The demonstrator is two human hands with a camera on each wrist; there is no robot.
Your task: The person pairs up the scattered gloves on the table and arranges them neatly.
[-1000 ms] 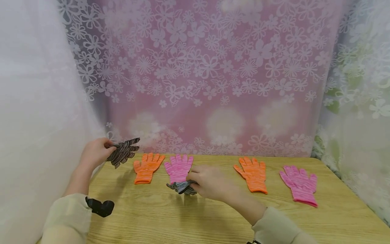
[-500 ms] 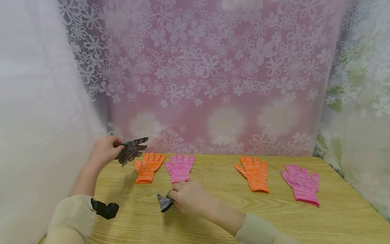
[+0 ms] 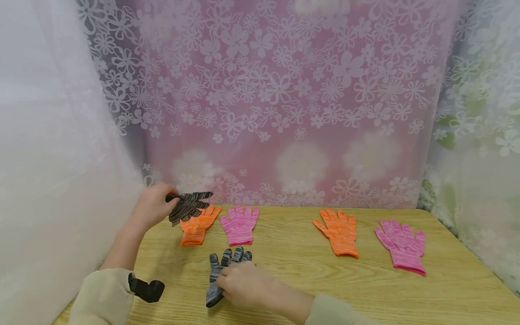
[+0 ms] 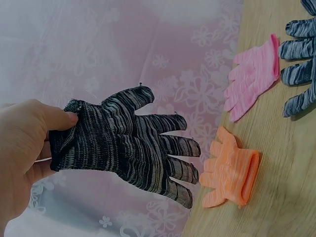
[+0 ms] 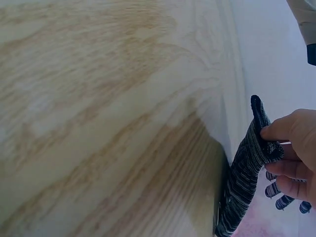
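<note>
My left hand (image 3: 156, 205) pinches the cuff of a black-and-grey striped knit glove (image 4: 133, 143), its fingers spread out to the right. In the head view this glove hangs in front of the left orange glove (image 3: 194, 234) and partly covers it. A second grey-and-black glove (image 3: 214, 282) is spread at the near middle of the table, fingers pointing away. My right hand (image 3: 243, 282) lies across it and hides part of its palm and cuff. In the right wrist view, thumb and fingers of the right hand (image 5: 296, 148) pinch its cloth by the dark edge.
On the wooden table (image 3: 284, 289), a pink glove (image 3: 239, 228) lies beside the left orange one. Farther right lie another orange glove (image 3: 339, 232) and another pink glove (image 3: 402, 246). A floral curtain (image 3: 284, 113) hangs behind the table; white sheeting (image 3: 61, 158) hangs at left.
The left hand has moved right with its glove, now over the left orange glove. The right hand has drawn its glove nearer and left, and that glove has gone from bunched to spread out.
</note>
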